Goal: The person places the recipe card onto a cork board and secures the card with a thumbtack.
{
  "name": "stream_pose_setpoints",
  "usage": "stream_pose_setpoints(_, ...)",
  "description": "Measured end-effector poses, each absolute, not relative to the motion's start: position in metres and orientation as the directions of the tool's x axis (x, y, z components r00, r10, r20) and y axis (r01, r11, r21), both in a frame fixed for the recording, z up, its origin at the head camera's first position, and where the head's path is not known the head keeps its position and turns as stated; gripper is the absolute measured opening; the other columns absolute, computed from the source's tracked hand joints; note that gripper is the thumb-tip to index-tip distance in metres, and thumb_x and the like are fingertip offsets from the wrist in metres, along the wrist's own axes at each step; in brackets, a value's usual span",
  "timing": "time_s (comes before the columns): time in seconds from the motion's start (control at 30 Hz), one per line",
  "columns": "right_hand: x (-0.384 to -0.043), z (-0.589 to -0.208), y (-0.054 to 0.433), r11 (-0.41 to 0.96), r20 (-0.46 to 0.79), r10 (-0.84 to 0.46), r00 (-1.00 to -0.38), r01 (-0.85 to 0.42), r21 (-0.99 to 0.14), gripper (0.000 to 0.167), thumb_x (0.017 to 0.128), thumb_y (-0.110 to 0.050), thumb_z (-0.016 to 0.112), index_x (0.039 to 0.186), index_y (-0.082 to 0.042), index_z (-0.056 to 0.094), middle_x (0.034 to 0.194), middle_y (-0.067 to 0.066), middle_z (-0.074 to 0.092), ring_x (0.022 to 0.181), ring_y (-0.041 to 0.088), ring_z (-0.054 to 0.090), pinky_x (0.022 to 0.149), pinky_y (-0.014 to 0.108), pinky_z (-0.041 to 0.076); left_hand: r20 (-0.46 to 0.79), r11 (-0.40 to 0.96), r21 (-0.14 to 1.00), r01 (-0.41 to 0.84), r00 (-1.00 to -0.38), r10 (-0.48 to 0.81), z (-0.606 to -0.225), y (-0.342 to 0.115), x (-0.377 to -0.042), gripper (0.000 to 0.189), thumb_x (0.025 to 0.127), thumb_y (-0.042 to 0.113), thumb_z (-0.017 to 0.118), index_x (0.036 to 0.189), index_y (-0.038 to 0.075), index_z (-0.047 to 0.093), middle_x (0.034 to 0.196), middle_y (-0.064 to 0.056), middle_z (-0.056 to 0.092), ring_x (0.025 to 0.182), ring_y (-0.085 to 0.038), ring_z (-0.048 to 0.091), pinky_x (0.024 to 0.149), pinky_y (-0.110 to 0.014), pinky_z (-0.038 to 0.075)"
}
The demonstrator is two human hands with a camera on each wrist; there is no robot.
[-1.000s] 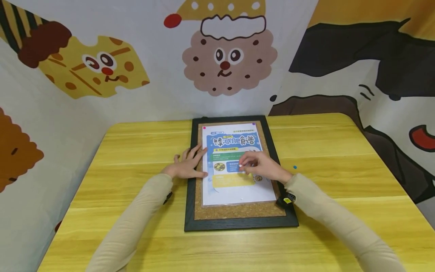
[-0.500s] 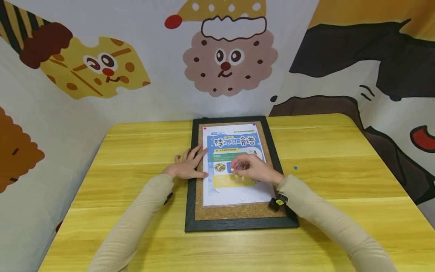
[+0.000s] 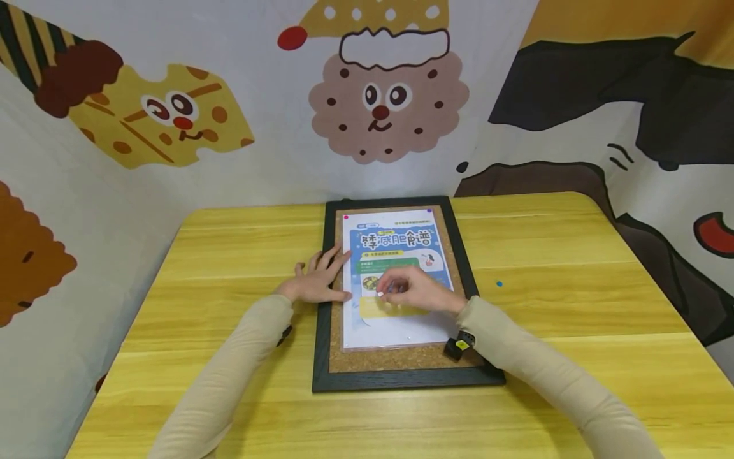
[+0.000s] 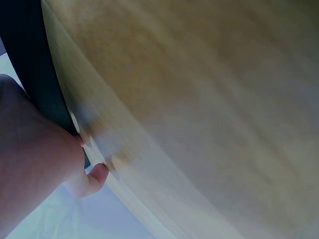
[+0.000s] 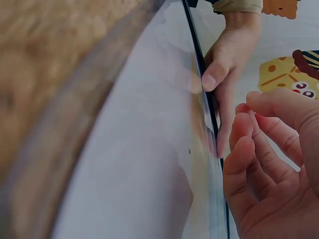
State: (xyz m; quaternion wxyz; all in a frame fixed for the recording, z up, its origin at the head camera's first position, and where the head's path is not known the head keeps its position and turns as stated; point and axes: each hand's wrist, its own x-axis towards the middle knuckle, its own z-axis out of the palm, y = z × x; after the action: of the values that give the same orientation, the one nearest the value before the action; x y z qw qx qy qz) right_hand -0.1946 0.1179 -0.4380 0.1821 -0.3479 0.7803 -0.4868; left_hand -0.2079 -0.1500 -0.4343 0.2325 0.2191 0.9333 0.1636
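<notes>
A printed sheet (image 3: 373,335) in a clear sleeve lies on a black-framed cork board (image 3: 401,360). A pink thumbtack (image 3: 346,217) sits at its top left corner, a purple thumbtack (image 3: 429,210) at its top right. My left hand (image 3: 314,282) rests spread on the frame's left side, fingertips and thumb on the sheet's edge. Over the middle of the sheet, my right hand (image 3: 414,289) pinches a small white thumbtack (image 3: 380,294) between thumb and fingertips. In the right wrist view the curled right fingers (image 5: 239,159) mostly hide it.
The board lies on a yellow wood-grain table (image 3: 241,242). A small blue thumbtack (image 3: 499,284) lies on the table to the board's right. A cloth printed with cartoon food (image 3: 390,108) hangs behind the table's far edge.
My right hand has moved left and slightly toward me over the sheet with the white thumbtack in its fingers. The left hand stays in place on the frame.
</notes>
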Motion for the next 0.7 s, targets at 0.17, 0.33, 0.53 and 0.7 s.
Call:
stream_pose_setpoints(0.17,-0.193,-0.438,0.111,0.288,0.040,-0.746,-0.665,-0.377,-0.880,0.018,0.085,-0.001,0.068,0.103,-0.004,0.070,0.100,0.003,0.068,0.081,0.017,0.063,0.074,0.033,0.052,-0.362,0.849,0.414,0.329,-0.796,0.485,-0.432,-0.150,-0.207,0.097,0.088,0.058,0.058,0.157,0.022,0.000,0.160,-0.006,-0.017,0.141,-0.047,-0.006,0.099,-0.073,0.003)
stream_pose_setpoints(0.33,-0.190,-0.436,0.104,0.294,0.029,-0.764,-0.645,-0.388,-0.873,0.018,0.085,-0.001,0.068,0.102,-0.004,0.070,0.098,-0.001,0.067,0.081,0.016,0.063,0.075,0.032,0.053,-0.368,0.851,0.413,0.323,-0.796,0.481,-0.432,-0.150,-0.207,0.097,0.088,0.059,0.058,0.157,0.022,0.000,0.160,-0.006,-0.016,0.141,-0.046,-0.006,0.099,-0.073,0.002)
stream_pose_setpoints(0.53,-0.188,-0.434,0.096,0.275,0.016,-0.792,-0.610,-0.380,-0.883,0.015,0.086,-0.001,0.068,0.099,-0.006,0.072,0.093,-0.001,0.067,0.075,0.016,0.062,0.068,0.031,0.053,-0.372,0.853,0.415,0.317,-0.796,0.477,-0.432,-0.150,-0.207,0.097,0.088,0.058,0.058,0.157,0.023,0.000,0.160,-0.006,-0.016,0.141,-0.046,-0.007,0.099,-0.073,0.001)
stream_pose_setpoints(0.7,-0.187,-0.437,0.090,0.250,0.020,-0.824,-0.566,-0.396,-0.884,0.014,0.086,0.000,0.068,0.098,-0.006,0.072,0.091,-0.001,0.068,0.073,0.015,0.062,0.066,0.031,0.052,-0.366,0.850,0.419,0.318,-0.797,0.479,-0.431,-0.150,-0.206,0.098,0.088,0.058,0.058,0.157,0.022,0.000,0.160,-0.007,-0.015,0.140,-0.047,-0.007,0.098,-0.074,0.001)
